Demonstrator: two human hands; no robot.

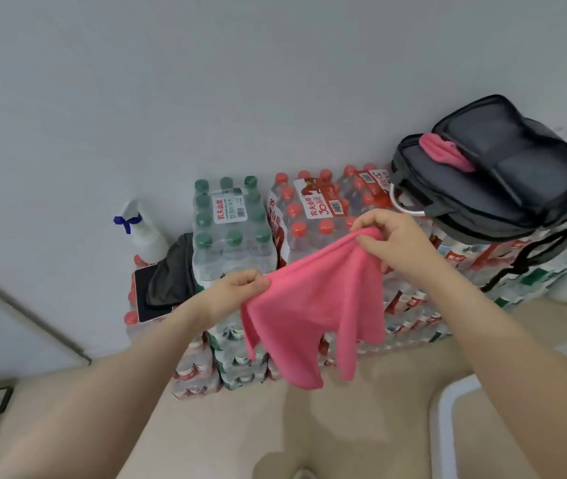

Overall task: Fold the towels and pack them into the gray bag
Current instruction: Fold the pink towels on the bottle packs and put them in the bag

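Left hand [237,288] and right hand [384,236] each pinch a top corner of the pink towel [313,305] in a closed grip, letting it hang flat for folding near the gray bag [503,188].

We see open air in front of the stacked water packs, above the bare beige floor [361,426]; a hand can move freely there. The pink towel [313,305] hangs in that gap and screens the packs behind it. On top of the stack, the green-capped pack [230,223] stands tall at the left and the red-capped pack [313,216] lies beside it, leaving no flat gap between them. The gray bag [496,174] covers the right end, its mouth partly filled by a second pink cloth [444,152]. To the left, a spray bottle [144,229], a dark cloth [175,271] and a phone [144,299] crowd the lower pack. The wall closes off everything behind
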